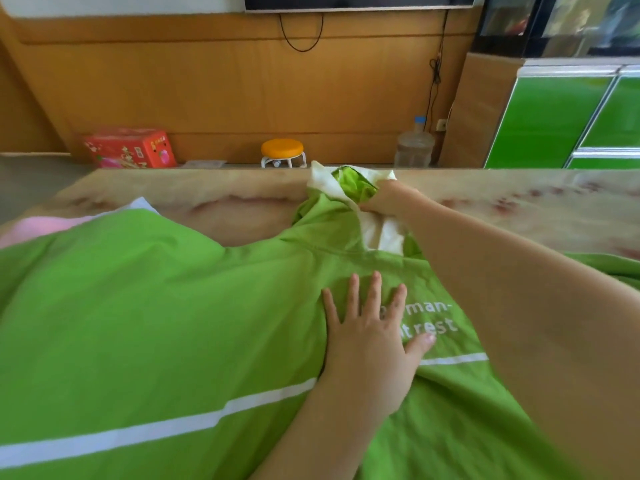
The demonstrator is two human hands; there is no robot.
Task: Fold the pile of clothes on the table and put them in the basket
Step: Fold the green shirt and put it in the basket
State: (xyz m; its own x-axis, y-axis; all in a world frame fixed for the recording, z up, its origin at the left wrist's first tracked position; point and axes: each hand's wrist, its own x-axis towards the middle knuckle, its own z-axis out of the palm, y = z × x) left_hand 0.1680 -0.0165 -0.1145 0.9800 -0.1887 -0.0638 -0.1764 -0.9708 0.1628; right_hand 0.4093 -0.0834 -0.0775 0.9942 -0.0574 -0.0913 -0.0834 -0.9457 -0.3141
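On the table (242, 216), the flat left hand (367, 344) pins the hoodie (156, 306); the right hand (388, 200), gripping the hood (329, 206), should tug it smooth.

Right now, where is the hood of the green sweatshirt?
Head view: the hood lies at the far edge of the table, right of centre, gripped by the right hand, beyond the left hand pressed flat on the sweatshirt.
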